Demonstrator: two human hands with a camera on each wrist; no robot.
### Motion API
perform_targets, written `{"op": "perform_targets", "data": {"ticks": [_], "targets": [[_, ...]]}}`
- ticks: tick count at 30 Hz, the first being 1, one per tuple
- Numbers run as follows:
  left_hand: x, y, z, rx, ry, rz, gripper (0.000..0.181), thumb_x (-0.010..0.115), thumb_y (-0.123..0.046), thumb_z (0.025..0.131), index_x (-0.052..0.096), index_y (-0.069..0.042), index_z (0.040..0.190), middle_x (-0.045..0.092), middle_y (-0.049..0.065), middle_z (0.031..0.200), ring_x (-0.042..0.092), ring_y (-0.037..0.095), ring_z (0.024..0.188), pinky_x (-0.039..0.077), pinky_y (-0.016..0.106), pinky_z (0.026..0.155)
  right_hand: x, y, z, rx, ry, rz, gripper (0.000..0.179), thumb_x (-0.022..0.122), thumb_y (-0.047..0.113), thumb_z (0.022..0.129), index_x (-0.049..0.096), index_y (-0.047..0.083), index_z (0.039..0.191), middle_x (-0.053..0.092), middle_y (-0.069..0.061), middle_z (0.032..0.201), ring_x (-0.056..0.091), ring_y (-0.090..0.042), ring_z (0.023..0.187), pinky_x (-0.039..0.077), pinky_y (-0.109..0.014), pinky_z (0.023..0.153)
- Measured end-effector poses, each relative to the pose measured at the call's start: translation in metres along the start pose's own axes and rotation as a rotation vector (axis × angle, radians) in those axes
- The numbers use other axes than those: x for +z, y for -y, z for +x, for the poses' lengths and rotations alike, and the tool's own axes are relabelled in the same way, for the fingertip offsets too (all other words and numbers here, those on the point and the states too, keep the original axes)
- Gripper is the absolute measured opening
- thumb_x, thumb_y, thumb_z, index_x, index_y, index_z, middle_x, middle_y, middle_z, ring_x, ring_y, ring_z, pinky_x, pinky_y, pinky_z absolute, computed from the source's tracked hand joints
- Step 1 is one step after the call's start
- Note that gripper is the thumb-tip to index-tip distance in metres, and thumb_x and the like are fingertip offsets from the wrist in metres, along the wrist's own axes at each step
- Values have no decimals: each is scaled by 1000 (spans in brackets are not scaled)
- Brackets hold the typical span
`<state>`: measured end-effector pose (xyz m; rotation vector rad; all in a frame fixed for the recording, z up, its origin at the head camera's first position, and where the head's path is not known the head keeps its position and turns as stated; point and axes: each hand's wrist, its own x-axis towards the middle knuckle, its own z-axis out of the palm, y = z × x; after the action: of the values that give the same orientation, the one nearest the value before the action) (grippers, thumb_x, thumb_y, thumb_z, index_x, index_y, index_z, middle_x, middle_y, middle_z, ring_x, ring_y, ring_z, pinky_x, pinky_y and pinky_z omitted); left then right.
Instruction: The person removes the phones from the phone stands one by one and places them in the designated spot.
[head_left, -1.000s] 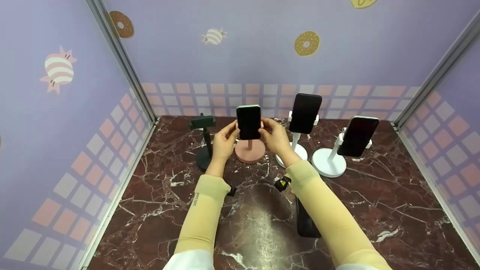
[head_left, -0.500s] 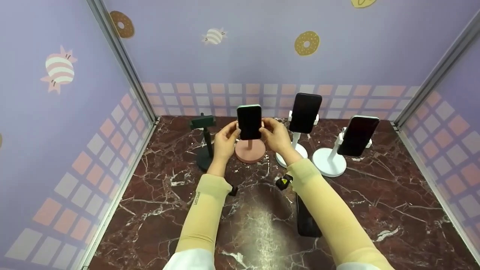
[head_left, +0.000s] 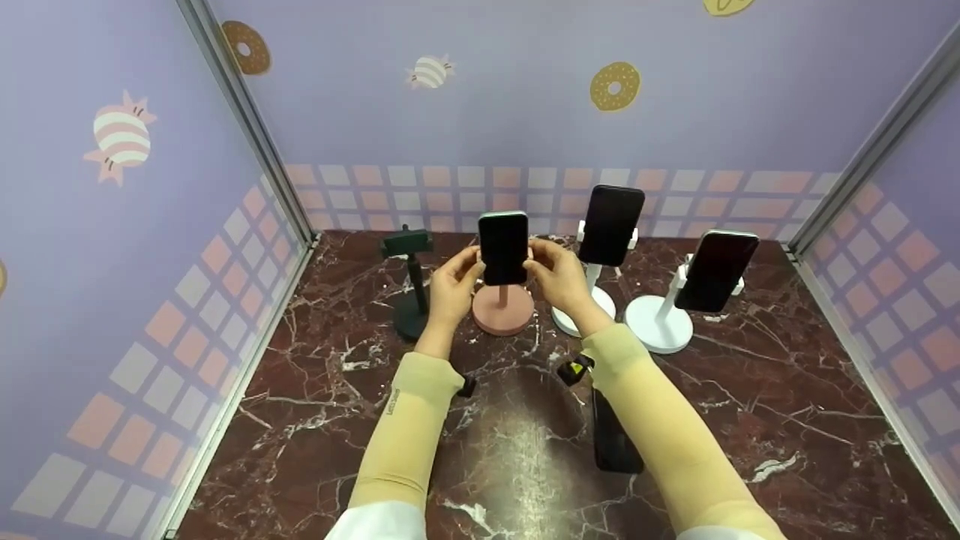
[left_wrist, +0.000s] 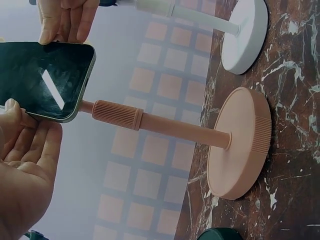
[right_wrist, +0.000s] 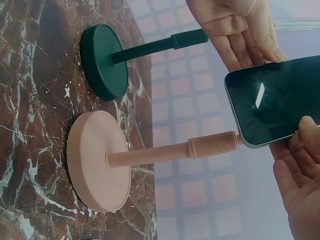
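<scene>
A black-screened phone with a pale green edge stands upright at the top of a pink phone stand. My left hand pinches its left side, thumb at the front edge and fingers curling behind. On the opposite side, my right hand grips in the same way. Both wrist views show the phone between the two hands, with the pink stem running down to a round base. The stand's clamp is mostly hidden behind the phone and fingers.
Left of my hands stands a dark green phone stand with no phone. Two white stands on the right carry phones. Another phone lies on the marble table under my right forearm. Patterned walls enclose the table.
The pink stand and its phone have shifted slightly toward me and to the right, with both hands moving along. The grip on both sides stays the same.
</scene>
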<state>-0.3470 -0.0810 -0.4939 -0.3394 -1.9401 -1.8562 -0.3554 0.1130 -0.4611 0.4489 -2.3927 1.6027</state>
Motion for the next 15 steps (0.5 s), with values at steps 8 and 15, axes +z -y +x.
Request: {"op": "perform_targets", "data": {"ticks": [8,15], "targets": [[0,-7,-11,-6,38,-16,33,66,1,97,64,17,126,69,33,118,66,5,98,54,15,82,-6,4,-13,-15,2,49,29,69,-3,94,66,-12,121,71,-25,111,66,-17,96,50,-12,82],[2,-19,-22,21,61,-43,31,66,4,96,64,18,124,69,35,118,65,-3,100,54,15,91,-15,12,-28,-7,-4,35,29,70,-2,94,67,-12,120,72,-25,107,64,-12,92,50,-12,80]]}}
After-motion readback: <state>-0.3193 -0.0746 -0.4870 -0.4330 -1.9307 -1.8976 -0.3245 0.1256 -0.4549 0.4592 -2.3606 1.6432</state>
